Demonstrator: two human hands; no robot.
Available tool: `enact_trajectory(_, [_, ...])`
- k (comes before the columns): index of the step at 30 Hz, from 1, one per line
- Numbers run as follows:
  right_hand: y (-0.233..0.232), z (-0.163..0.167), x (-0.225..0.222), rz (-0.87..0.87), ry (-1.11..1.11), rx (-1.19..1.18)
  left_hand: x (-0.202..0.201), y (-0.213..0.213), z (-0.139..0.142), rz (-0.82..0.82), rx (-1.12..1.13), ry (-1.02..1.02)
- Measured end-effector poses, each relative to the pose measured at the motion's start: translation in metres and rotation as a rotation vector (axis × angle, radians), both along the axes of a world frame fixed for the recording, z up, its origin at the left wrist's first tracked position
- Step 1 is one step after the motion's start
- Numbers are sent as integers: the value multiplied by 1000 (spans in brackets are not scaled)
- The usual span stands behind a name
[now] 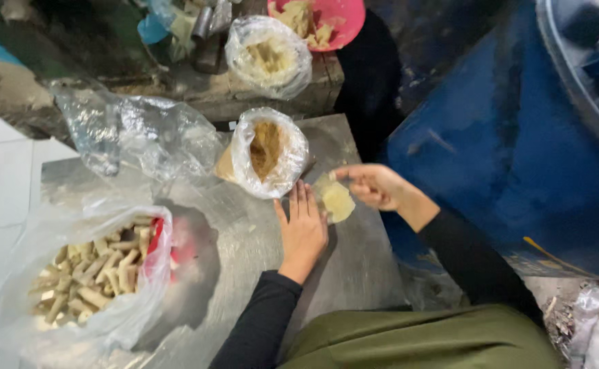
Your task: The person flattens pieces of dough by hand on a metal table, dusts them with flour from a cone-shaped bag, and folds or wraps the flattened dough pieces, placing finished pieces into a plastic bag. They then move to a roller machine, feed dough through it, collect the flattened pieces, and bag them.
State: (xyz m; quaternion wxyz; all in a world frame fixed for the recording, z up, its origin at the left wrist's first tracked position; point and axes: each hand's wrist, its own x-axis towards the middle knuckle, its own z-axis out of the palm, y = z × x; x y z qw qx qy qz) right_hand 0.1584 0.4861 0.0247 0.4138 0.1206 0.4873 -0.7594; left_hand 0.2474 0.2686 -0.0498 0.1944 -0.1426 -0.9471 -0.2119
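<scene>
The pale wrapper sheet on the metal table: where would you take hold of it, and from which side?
Probably the far edge of the wrapper sheet, pinched from the right, as the right hand does now. It lies thin and flat on the metal table, and the left hand lies flat along its left side.

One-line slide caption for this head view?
Left hand flat on the metal table, right hand pinching a pale wrapper beside an open bag of brown filling.

Single head-worn view, looking steeply down and close onto the grey metal worktable (354,273) before the wearer.
</scene>
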Motion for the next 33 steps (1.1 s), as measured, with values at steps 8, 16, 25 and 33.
enact_trajectory(8, [44,-34,98,315,516,578,54,49,-32,4,-81,2])
enact_trajectory(16, [50,5,133,620,1982,1780,82,59,-26,7,-102,14])
enact_trajectory(25, [57,5,113,691,2231,1459,81,62,-19,17,-118,2])
enact_trajectory(33, [52,-8,44,803,2218,1582,56,62,-26,3,-101,-25])
